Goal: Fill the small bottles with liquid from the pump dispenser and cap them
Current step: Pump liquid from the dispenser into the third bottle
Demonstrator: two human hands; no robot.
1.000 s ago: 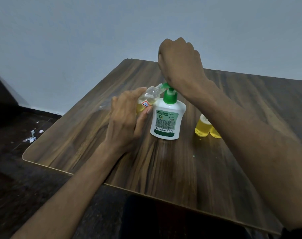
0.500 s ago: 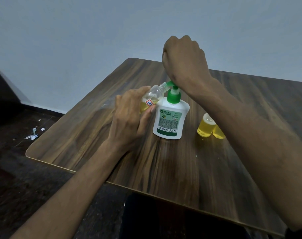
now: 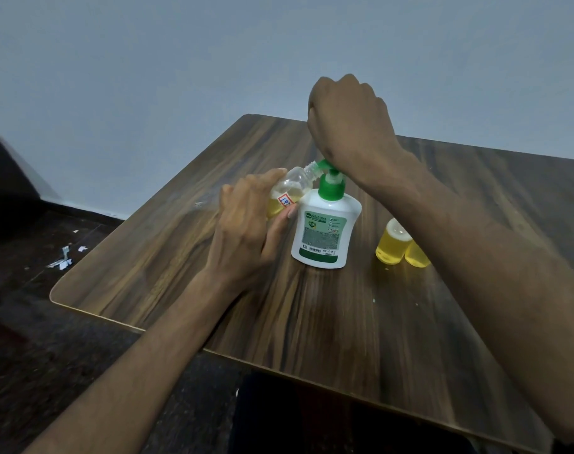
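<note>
A white pump dispenser (image 3: 324,231) with a green pump head stands mid-table. My left hand (image 3: 246,231) grips a small clear bottle (image 3: 292,188), tilted with its open threaded neck against the green nozzle. Yellow liquid fills its lower part, and it carries a red-edged sticker. My right hand (image 3: 347,126) is a curled fist, its underside pressing down on the pump head. What the fist may enclose is hidden. A capped small bottle of yellow liquid (image 3: 392,245) stands right of the dispenser, and a second one (image 3: 416,255) is partly hidden by my right forearm.
The dark wooden table (image 3: 311,322) has a rounded near-left corner and a near edge close to my body. A plain grey wall rises behind it. Paper scraps (image 3: 63,258) lie on the dark floor at the left.
Both hands keep the same hold on the small bottle and the pump head. Only the view has shifted slightly.
</note>
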